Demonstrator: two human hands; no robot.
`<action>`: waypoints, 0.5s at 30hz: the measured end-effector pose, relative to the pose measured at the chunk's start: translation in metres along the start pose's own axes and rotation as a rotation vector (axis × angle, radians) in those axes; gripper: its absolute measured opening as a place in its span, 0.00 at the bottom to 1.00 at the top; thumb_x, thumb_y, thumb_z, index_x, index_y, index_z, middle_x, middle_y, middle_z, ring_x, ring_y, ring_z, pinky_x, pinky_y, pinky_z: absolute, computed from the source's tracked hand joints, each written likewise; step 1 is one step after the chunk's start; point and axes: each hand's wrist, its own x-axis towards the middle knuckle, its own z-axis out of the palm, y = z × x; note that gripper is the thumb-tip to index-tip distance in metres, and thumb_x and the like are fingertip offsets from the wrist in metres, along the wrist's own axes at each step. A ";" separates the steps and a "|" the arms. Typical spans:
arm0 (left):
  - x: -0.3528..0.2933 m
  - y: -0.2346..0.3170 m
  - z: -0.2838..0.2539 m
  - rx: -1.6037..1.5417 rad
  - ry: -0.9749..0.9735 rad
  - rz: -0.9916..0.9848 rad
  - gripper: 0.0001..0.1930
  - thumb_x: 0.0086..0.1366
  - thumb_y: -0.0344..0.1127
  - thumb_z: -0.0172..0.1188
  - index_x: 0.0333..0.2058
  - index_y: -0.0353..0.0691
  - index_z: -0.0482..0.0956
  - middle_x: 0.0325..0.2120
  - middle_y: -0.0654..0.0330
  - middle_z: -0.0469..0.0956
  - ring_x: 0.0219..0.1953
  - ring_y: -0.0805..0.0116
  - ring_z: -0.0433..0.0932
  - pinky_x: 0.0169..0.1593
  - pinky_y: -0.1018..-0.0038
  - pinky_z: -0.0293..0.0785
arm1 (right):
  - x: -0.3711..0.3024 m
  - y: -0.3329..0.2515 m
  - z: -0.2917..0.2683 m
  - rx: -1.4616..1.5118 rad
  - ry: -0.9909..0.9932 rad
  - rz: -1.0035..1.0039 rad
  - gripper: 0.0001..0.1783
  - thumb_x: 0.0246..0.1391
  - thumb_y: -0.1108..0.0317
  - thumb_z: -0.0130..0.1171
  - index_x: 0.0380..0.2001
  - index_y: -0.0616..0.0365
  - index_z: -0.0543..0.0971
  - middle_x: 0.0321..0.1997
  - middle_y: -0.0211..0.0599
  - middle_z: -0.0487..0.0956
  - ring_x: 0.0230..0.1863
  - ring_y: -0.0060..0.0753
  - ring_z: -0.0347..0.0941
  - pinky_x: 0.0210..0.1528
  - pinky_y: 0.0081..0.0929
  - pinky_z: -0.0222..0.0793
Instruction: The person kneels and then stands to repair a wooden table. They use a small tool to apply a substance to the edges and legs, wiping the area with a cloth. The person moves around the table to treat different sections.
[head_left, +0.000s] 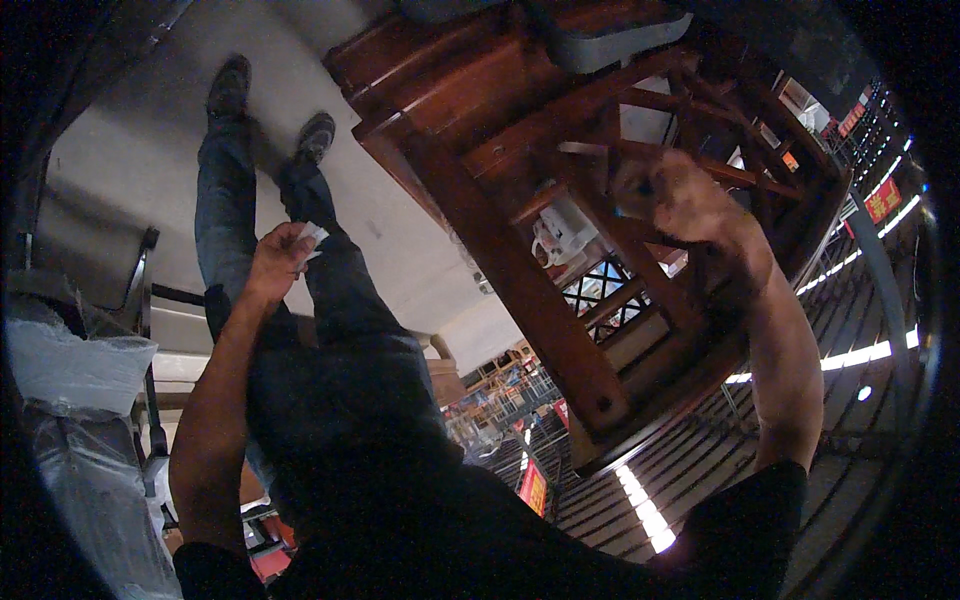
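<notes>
My left hand [279,262] is in front of my legs, its fingers pinched on a small crumpled white piece [313,237] that looks like paper or thin plastic. On the right, my right hand [690,200] is raised in front of a dark red-brown wooden furniture piece [470,220] with crossed slats. Its fingers are curled and smeared by motion, so what they hold, if anything, is unclear. Just beyond those fingers shows a short pale strip [583,148]; whether the hand touches it cannot be told.
Furniture wrapped in clear plastic [85,370] stands at the left, next to a dark metal frame [150,300]. A grey curved pad [625,42] lies at the top, above the wood. My shoes [229,88] rest on a pale floor [390,215]. Red signs [533,487] show farther off.
</notes>
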 end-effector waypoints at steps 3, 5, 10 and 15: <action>0.003 -0.010 -0.001 -0.033 -0.036 0.037 0.14 0.68 0.35 0.65 0.50 0.39 0.78 0.37 0.65 0.81 0.33 0.78 0.77 0.33 0.78 0.73 | 0.002 0.003 -0.015 0.356 0.177 0.178 0.18 0.54 0.58 0.63 0.35 0.65 0.79 0.36 0.36 0.80 0.41 0.31 0.76 0.47 0.30 0.72; 0.004 -0.011 -0.002 -0.058 -0.041 0.048 0.14 0.68 0.36 0.65 0.50 0.39 0.78 0.37 0.65 0.81 0.33 0.78 0.76 0.32 0.79 0.73 | -0.004 0.042 -0.005 0.563 0.124 0.087 0.16 0.55 0.61 0.62 0.36 0.65 0.80 0.37 0.36 0.81 0.41 0.30 0.76 0.47 0.30 0.72; 0.007 -0.019 -0.005 -0.028 -0.055 0.051 0.14 0.69 0.37 0.64 0.50 0.40 0.78 0.36 0.66 0.81 0.32 0.79 0.76 0.31 0.80 0.71 | -0.002 0.045 -0.008 0.223 -0.085 -0.096 0.09 0.57 0.77 0.55 0.39 0.64 0.82 0.38 0.37 0.82 0.41 0.29 0.77 0.48 0.32 0.73; 0.001 -0.001 0.000 0.065 -0.017 0.009 0.14 0.69 0.37 0.63 0.51 0.40 0.78 0.36 0.66 0.82 0.32 0.79 0.76 0.31 0.79 0.70 | -0.006 0.070 0.011 0.543 -0.015 0.003 0.10 0.55 0.77 0.59 0.40 0.63 0.83 0.38 0.39 0.84 0.42 0.32 0.79 0.49 0.32 0.75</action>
